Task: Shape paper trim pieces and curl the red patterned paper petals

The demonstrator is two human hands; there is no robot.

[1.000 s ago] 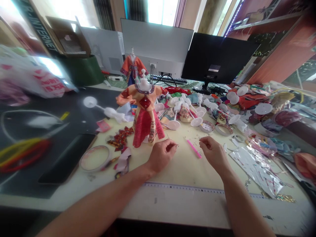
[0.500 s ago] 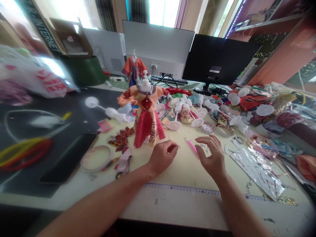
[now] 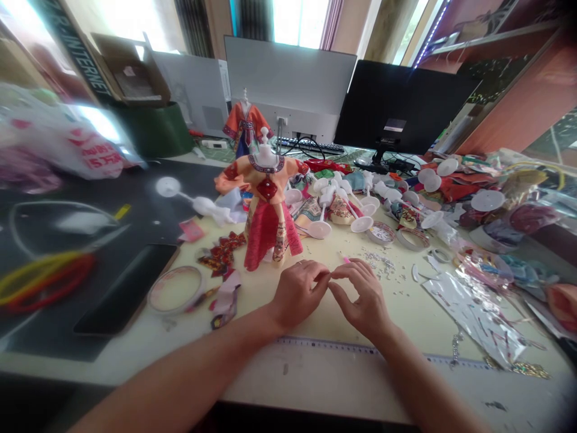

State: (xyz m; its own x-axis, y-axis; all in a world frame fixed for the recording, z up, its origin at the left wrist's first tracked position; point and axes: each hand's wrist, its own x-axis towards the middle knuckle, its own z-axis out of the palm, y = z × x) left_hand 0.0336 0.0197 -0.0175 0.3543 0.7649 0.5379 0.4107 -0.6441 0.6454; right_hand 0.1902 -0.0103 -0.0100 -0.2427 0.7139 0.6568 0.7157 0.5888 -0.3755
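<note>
Pink plastic stick [image 3: 345, 260] lies on pale cream counter [image 3: 419, 313], just past the fingertips of both hands, partly hidden behind them. L hand [image 3: 297, 294] & R hand [image 3: 363, 297] are close together at front centre, fingertips meeting nr the stick. L fingers curl in toward the thumb, R fingers reach across to them. Grip state: both look pinched at the tips, but can't tell if anything tiny is held btwn them.

Small white sequin bits [image 3: 378, 263] are scattered just beyond R hand. Orange-red doll dress [image 3: 269, 222] stands upright on its white stand to the left of the hands, w/ red cut fabric pieces [image 3: 220, 252] beside it. White round-base doll stands [image 3: 347, 207] lie in a heap behind the stick. Also on counter: tape roll [image 3: 175, 290] at left, clear plastic bag [image 3: 473, 313] at right, ruler [image 3: 342, 346] along front edge. Phone [image 3: 126, 288] lies on dark mat left of counter edge.
</note>
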